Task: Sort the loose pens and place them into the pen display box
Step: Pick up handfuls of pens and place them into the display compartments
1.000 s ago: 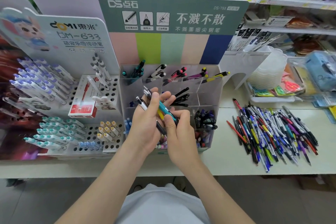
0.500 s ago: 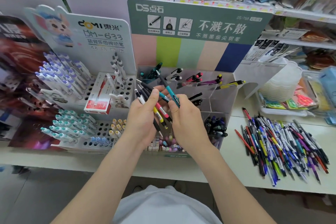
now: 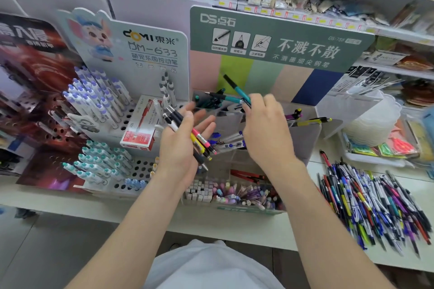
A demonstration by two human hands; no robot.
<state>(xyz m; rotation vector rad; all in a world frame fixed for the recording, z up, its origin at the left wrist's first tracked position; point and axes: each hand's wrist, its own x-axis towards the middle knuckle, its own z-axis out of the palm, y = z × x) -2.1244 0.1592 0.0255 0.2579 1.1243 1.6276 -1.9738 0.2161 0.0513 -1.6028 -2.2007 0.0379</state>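
Note:
My left hand (image 3: 182,148) lies palm up in front of the clear pen display box (image 3: 303,141) and holds a bunch of pens (image 3: 199,142), black, pink and yellow, across its palm. My right hand (image 3: 265,129) pinches a teal pen (image 3: 237,90) by its lower end, tip pointing up and left, above the box's back left compartment, where other teal pens (image 3: 215,98) lie. Further compartments hold blue, purple, yellow and red pens. A big heap of loose pens (image 3: 373,199) lies on the counter to the right.
A white display stand (image 3: 122,110) with rows of purple and teal capped pens stands to the left, with a red and white box (image 3: 141,131) on it. Stacked clear plastic tubs (image 3: 373,119) and a tray of packets sit at the right. Shelves of goods run behind.
My right hand has pulled the teal pen out of the bunch and carried it up and back over the box. My left hand has opened flatter under the other pens. The view has moved closer.

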